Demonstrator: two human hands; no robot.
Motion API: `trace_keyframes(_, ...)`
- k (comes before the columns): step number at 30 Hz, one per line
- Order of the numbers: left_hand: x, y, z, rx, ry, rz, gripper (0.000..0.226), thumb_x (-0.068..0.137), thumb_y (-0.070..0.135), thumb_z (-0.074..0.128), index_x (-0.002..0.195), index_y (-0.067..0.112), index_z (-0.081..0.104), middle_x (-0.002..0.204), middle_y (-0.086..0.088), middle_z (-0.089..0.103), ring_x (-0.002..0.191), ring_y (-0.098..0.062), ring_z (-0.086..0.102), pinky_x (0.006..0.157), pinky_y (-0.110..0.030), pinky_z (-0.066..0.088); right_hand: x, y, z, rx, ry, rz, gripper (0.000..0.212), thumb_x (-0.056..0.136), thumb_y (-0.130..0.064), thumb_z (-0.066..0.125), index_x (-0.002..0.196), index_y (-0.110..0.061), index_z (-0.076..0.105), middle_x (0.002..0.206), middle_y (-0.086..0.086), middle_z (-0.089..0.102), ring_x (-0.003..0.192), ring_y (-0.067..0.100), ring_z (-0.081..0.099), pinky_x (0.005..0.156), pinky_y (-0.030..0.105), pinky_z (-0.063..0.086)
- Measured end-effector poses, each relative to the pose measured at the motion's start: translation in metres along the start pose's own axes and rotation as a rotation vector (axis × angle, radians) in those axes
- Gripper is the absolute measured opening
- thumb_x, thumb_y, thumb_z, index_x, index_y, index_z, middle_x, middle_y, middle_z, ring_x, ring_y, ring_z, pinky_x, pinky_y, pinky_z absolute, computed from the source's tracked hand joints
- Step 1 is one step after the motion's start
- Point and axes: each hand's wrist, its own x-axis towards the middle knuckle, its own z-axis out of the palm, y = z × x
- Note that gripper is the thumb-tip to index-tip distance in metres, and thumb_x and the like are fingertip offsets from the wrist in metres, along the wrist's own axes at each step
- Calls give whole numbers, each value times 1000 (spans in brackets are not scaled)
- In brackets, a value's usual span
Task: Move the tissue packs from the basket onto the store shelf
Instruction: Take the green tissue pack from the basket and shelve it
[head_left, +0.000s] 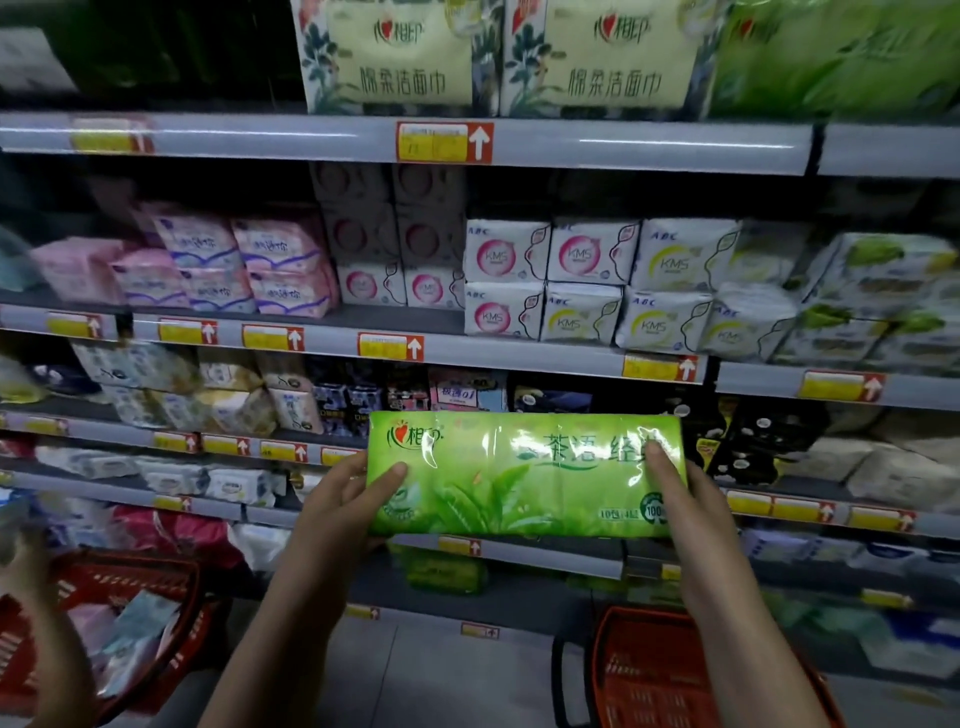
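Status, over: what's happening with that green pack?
Left hand, right hand grip green tissue pack by its ends. Pack held before shelf, not placed. Nothing seen blocking.

A shop: stocked shelves (405, 143) with price tags (444, 142), red baskets (675, 670).

Green tissue pack (524, 475) wrapped in glossy, crinkled plastic film streaked with glare, shelf edge strips (571, 145) finished smooth and grey with a soft sheen, red basket (649, 675) moulded in latticed plastic, white packs (506, 252) sealed in faintly shiny wrap
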Motion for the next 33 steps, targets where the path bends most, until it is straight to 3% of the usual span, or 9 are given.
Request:
trace_keyframes(8, 21, 1, 6, -33, -18, -21, 38, 86, 23, 63, 122, 14, 57, 122, -13, 62, 99, -20, 62, 74, -37, 50, 4, -11, -3, 27, 49, -19, 69, 87, -51, 54, 146, -23, 31, 151, -3, 32, 137, 21, 33, 99, 35, 30)
trace_keyframes(11, 26, 2, 9, -37, -15, -44, 55, 78, 33, 69, 128, 17, 54, 133, -14, 55, 115, -30, 57, 92, -51, 47, 3, -14, -6, 15, 76, -22, 72, 85, -54, 54, 146, -23, 30, 150, -5, 33, 136, 20, 34, 101, 36, 30)
trace_keyframes(15, 31, 3, 16, -52, -50, -45, 57, 73, 35, 69, 126, 16, 56, 128, -12, 60, 114, -30, 58, 96, -54, 45, 0, -21, -11, 25, 89, -29, 61, 88, -50, 52, 141, -23, 39, 121, -11, 42, 112, 10, 40, 92, 34, 31)
trace_keyframes(17, 31, 4, 21, -51, -73, -34, 69, 67, 41, 69, 130, 18, 53, 133, -10, 57, 117, -29, 56, 96, -53, 46, -1, -23, -15, 12, 112, -17, 63, 87, -52, 53, 142, -24, 37, 128, -9, 43, 118, 13, 41, 95, 38, 33)
trace_keyframes(20, 29, 8, 26, -59, -96, -5, 84, 57, 48, 72, 134, 21, 50, 136, -7, 55, 119, -27, 55, 94, -51, 47, -4, -28, -19, -5, 146, -8, 75, 83, -58, 53, 147, -26, 28, 153, -5, 28, 138, 22, 31, 107, 45, 30)
trace_keyframes(22, 28, 11, 30, -40, -104, 0, 88, 52, 56, 75, 131, 24, 53, 134, -3, 57, 118, -25, 56, 94, -50, 48, -6, -33, -21, -1, 160, -6, 77, 83, -58, 54, 147, -26, 27, 155, -4, 26, 139, 23, 29, 107, 45, 29)
trace_keyframes(26, 27, 27, 35, -63, -178, 4, 65, 64, 46, 70, 124, 24, 58, 122, 2, 65, 117, -22, 58, 100, -51, 43, -6, -47, -24, 20, 169, -26, 70, 84, -56, 54, 144, -26, 33, 152, -2, 31, 135, 23, 36, 103, 43, 31)
trace_keyframes(29, 30, 40, 36, -70, -208, 37, 70, 61, 48, 74, 125, 27, 58, 126, 3, 63, 119, -23, 56, 102, -57, 40, -8, -59, -24, 53, 160, -75, 58, 87, -53, 53, 137, -28, 41, 131, -10, 43, 119, 15, 42, 92, 35, 31)
trace_keyframes(33, 35, 53, 36, -105, -244, 64, 84, 47, 58, 81, 124, 32, 58, 130, 2, 61, 121, -24, 55, 105, -58, 36, -11, -71, -22, 51, 186, -88, 71, 84, -57, 53, 144, -26, 33, 150, -4, 33, 136, 22, 33, 101, 41, 31)
